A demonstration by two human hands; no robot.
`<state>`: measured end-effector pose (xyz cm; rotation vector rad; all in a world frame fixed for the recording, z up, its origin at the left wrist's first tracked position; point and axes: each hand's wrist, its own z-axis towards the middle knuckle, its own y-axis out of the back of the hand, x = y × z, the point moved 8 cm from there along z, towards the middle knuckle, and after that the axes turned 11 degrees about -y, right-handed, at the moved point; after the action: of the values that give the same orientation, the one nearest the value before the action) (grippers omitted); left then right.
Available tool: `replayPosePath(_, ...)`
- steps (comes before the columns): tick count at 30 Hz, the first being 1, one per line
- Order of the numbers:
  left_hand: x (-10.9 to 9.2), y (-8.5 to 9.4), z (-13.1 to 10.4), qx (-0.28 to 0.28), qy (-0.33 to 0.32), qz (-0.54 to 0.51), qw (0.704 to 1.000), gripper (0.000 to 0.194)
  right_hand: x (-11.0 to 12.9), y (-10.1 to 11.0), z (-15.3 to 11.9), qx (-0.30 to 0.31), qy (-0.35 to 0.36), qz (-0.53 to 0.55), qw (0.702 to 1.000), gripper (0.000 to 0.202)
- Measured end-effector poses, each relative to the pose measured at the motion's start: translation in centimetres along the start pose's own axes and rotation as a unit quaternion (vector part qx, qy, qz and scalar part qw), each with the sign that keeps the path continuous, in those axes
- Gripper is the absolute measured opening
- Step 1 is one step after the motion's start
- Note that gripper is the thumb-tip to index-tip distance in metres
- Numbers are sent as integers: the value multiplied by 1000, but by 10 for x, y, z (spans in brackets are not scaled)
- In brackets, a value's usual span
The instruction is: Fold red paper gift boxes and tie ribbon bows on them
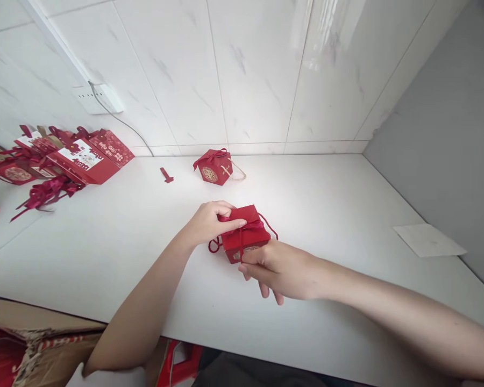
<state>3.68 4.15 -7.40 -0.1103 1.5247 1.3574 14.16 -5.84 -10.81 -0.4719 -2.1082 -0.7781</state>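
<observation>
A small red gift box (258,236) stands on the white table in front of me, with a dark red ribbon (255,223) tied over its lid and red cord handles at its sides. My left hand (210,220) is closed at the box's left rear; its thumb lies across the lid on the ribbon's knot, and its other fingers are partly hidden behind the box. Between thumb and forefinger, my right hand (276,269) pinches a ribbon end that hangs down the box's front. A round gold emblem on that front is partly covered by my fingers.
Another red gift box (212,167) with a bow and a gold cord handle sits near the tiled wall. A small red strip (166,175) lies left of it. Red boxes (89,161) and loose ribbons (48,193) are piled at left. White paper (427,240) lies at right.
</observation>
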Motion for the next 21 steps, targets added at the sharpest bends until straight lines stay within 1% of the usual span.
replayPosePath(2, 1, -2, 0, -3, 6, 3, 1000, 52, -4, -14, 12, 7, -3, 32, 999, 37)
replayPosePath(5, 2, -6, 0, 7, 16, 5, 1000, 50, 0, -23, 24, -25, 15, 62, 998, 39)
replayPosePath(7, 3, -7, 0, 16, 20, 0, 1000, 50, 5, -21, 22, -24, 15, 36, 999, 41)
replayPosePath(8, 3, -7, 0, 22, 19, -7, 1000, 50, 11, -19, 17, -3, 20, 1, 1000, 42)
replayPosePath(9, 3, -6, 0, 29, 16, -16, 999, 49, 18, -15, 8, 25, 40, -48, 998, 40)
replayPosePath(10, 2, -5, 0, 37, 10, -28, 999, 48, 27, -7, -3, 40, 64, -101, 992, 37)
replayPosePath(12, 1, -2, 0, 51, -7, -58, 997, 42, 42, 24, -24, 8, 87, -172, 981, 28)
replayPosePath(14, -1, 5, -1, 57, -23, -74, 995, 37, 53, 54, -39, -21, 99, -182, 978, 24)
replayPosePath(15, -3, 8, -3, 59, -28, -74, 995, 37, 55, 67, -42, -36, 98, -167, 980, 25)
replayPosePath(16, -5, 10, -4, 60, -32, -68, 995, 39, 55, 81, -43, -70, 96, -135, 984, 26)
replayPosePath(18, -11, 15, -7, 53, -34, -45, 997, 44, 48, 107, -38, -159, 95, -37, 982, 29)
replayPosePath(19, -14, 18, -8, 39, -32, -29, 998, 45, 42, 115, -34, -195, 91, 1, 977, 32)
replayPosePath(20, -16, 22, -9, 20, -27, -10, 999, 44, 33, 118, -27, -209, 73, 22, 975, 34)
replayPosePath(21, -17, 27, -10, -2, -18, 14, 1000, 42, 23, 118, -19, -207, 49, 29, 977, 33)
